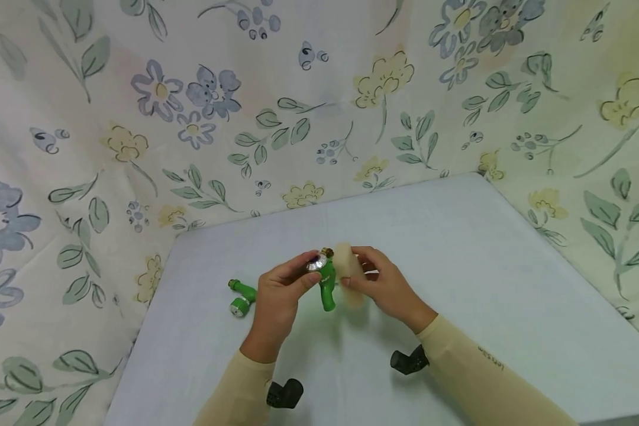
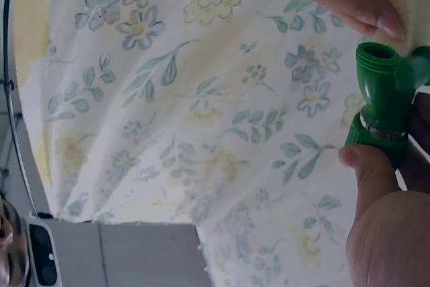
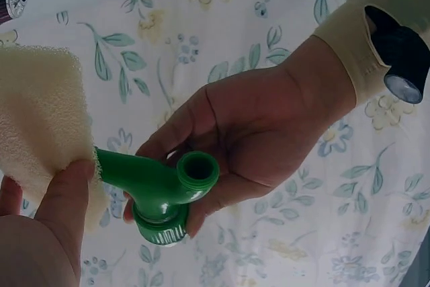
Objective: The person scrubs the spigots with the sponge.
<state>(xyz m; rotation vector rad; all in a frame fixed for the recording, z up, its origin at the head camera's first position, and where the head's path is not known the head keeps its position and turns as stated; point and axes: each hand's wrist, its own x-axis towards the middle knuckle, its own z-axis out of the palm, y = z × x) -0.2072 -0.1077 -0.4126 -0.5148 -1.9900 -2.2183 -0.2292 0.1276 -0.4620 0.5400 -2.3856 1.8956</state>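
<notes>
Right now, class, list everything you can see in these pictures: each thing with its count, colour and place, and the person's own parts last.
green tap fitting: 1, green with a silver end, held up over the table between both hands
sponge: 1, pale cream, pressed against the held fitting
second green fitting: 1, green with a silver end, lying on the table left of the hands
table: 1, pale blue-white, below the hands
floral cloth: 1, cream with blue and yellow flowers, behind and beside the table
wrist cameras: 2, black, on the forearms
sleeves: 2, beige
left hand: 1, grips the held fitting
right hand: 1, holds the sponge
</notes>
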